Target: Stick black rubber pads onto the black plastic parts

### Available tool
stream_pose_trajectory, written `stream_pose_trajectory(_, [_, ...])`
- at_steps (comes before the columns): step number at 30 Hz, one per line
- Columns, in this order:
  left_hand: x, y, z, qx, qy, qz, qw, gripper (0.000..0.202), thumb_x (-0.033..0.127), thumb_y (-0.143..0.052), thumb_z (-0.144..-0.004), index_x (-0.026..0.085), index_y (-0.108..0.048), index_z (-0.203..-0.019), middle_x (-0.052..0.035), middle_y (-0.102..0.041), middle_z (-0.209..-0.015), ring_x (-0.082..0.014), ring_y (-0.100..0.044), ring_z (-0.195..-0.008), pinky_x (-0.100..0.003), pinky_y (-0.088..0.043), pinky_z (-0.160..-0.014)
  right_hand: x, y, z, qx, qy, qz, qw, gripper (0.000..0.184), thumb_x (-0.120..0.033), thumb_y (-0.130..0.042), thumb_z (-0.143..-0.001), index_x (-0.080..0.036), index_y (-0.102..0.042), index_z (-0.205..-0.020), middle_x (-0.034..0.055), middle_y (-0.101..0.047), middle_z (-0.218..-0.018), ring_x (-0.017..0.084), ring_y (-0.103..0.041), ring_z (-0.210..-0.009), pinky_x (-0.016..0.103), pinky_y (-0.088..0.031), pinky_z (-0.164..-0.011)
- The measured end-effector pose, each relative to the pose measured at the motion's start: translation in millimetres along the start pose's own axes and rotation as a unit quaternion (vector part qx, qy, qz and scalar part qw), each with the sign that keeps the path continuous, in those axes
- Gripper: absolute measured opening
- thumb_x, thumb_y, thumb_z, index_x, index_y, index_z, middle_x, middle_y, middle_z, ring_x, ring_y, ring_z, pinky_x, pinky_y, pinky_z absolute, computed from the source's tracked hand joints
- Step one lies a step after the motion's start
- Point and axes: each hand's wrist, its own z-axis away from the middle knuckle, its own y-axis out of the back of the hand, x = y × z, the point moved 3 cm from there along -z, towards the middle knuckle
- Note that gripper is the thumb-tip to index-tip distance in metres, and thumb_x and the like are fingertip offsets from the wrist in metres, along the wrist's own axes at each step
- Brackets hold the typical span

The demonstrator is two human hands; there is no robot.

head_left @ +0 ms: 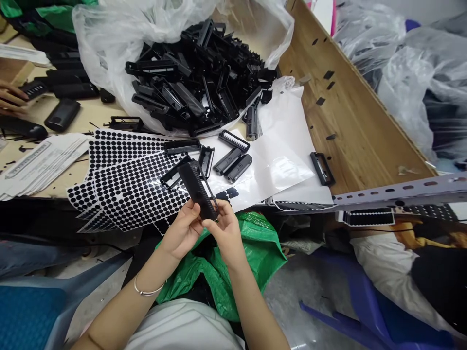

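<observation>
A long black plastic casing (197, 190) with a ribbed face is held tilted above the front edge of the bench. My left hand (184, 231) grips its lower end from the left, thumb on the face. On the other side, my right hand (225, 231) closes its fingers on the same end. Just beyond lie several open black frames, one of them a frame (206, 162) behind the casing. Two closed black casings (238, 168) rest to the right on white paper. Sheets of round black stickers (138, 189) fan out to the left.
A clear plastic bag (105, 43) full of black casings (204, 82) stands at the back. A wooden board (350, 116) walls the right side. Another person's hand (12, 97) is at far left, near black devices (62, 115). A green bag (255, 243) covers my lap.
</observation>
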Motion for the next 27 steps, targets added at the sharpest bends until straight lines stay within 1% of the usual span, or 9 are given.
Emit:
stream_pose_trajectory(2, [-1.8,-0.3,-0.9,-0.002,0.015,0.006,1.0,0.028,0.029,-0.087,-0.065,0.018,-0.07,-0.086,0.0003,-0.074,-0.081,-0.0116,-0.069,-0.074,-0.017,-0.056,-0.067,-5.2,-0.8,1.5,-0.006,0.023,-0.001,1.0,0.049,-0.036,-0.083,-0.066,-0.026,-0.062,-0.109,0.0029,-0.067,-0.111,0.02,-0.063,-0.105,0.033,-0.054,-0.09])
stream_pose_trajectory(4, [-3.5,-0.2,-1.6,-0.004,0.015,0.011,1.0,0.028,0.028,-0.086,-0.066,0.017,-0.071,-0.087,-0.0002,-0.074,-0.084,-0.0108,-0.069,-0.076,-0.017,-0.056,-0.07,-8.1,-1.0,3.7,-0.011,0.04,0.001,0.999,0.046,-0.035,-0.079,-0.072,-0.026,-0.064,-0.114,0.0047,-0.067,-0.118,0.022,-0.063,-0.109,0.036,-0.054,-0.094])
stream_pose_trajectory(7, [-5.5,1.5,-2.3,-0.006,0.006,0.015,1.0,0.027,0.027,-0.085,-0.068,0.017,-0.071,-0.088,-0.0009,-0.075,-0.088,-0.0109,-0.07,-0.079,-0.017,-0.055,-0.074,-9.0,-0.5,6.1,-0.007,0.043,0.001,0.999,0.035,-0.04,-0.066,-0.084,-0.025,-0.066,-0.116,0.0054,-0.069,-0.115,0.023,-0.064,-0.111,0.041,-0.051,-0.101])
stream_pose_trajectory(9, [-6.6,3.1,-2.5,-0.004,0.003,0.009,1.0,0.025,0.027,-0.083,-0.07,0.017,-0.07,-0.089,-0.0012,-0.075,-0.089,-0.0111,-0.07,-0.08,-0.017,-0.055,-0.074,-8.3,-0.1,6.2,0.001,0.038,0.001,0.999,0.034,-0.041,-0.064,-0.086,-0.025,-0.067,-0.116,0.005,-0.071,-0.113,0.023,-0.064,-0.111,0.044,-0.05,-0.103])
stream_pose_trajectory(12, [-8.0,3.4,-1.9,0.004,-0.005,0.004,1.0,0.024,0.026,-0.082,-0.073,0.017,-0.069,-0.091,-0.0005,-0.074,-0.09,-0.0109,-0.069,-0.082,-0.018,-0.055,-0.077,-4.8,-0.5,5.3,0.005,0.038,0.02,0.999,0.032,-0.039,-0.063,-0.086,-0.024,-0.066,-0.115,0.005,-0.071,-0.112,0.023,-0.064,-0.11,0.043,-0.051,-0.102])
stream_pose_trajectory(17, [-11.7,-1.3,2.2,0.002,-0.018,-0.004,1.0,0.026,0.028,-0.079,-0.076,0.018,-0.067,-0.097,-0.0022,-0.072,-0.096,-0.0139,-0.068,-0.091,-0.024,-0.053,-0.087,5.0,-0.4,8.1,0.041,0.098,0.127,0.986,0.027,-0.032,-0.055,-0.092,-0.025,-0.059,-0.118,0.0059,-0.068,-0.114,0.02,-0.065,-0.105,0.034,-0.055,-0.091])
stream_pose_trajectory(21, [-14.2,2.5,2.9,0.023,-0.019,-0.011,1.0,0.026,0.028,-0.081,-0.073,0.017,-0.068,-0.093,0.0007,-0.069,-0.086,-0.0098,-0.066,-0.08,-0.017,-0.052,-0.076,10.9,-2.8,9.6,0.019,0.112,0.183,0.977,0.027,-0.027,-0.053,-0.093,-0.024,-0.052,-0.12,0.0068,-0.067,-0.116,0.019,-0.066,-0.102,0.032,-0.054,-0.088])
stream_pose_trajectory(24, [-17.8,9.7,0.9,0.046,-0.009,-0.003,0.999,0.026,0.031,-0.082,-0.072,0.017,-0.068,-0.089,0.0011,-0.069,-0.082,-0.0086,-0.065,-0.074,-0.016,-0.052,-0.071,13.8,-3.1,8.3,-0.001,0.089,0.164,0.982,0.024,-0.027,-0.055,-0.091,-0.024,-0.052,-0.115,0.0072,-0.068,-0.115,0.019,-0.067,-0.101,0.031,-0.056,-0.083])
stream_pose_trajectory(27, [-23.7,15.8,0.9,0.052,-0.006,-0.028,0.998,0.027,0.033,-0.083,-0.071,0.018,-0.069,-0.089,0.0013,-0.069,-0.081,-0.0092,-0.064,-0.074,-0.016,-0.051,-0.069,15.6,-0.4,8.7,0.014,0.075,0.155,0.985,0.022,-0.027,-0.058,-0.088,-0.023,-0.054,-0.11,0.0067,-0.069,-0.112,0.018,-0.068,-0.098,0.031,-0.056,-0.083])
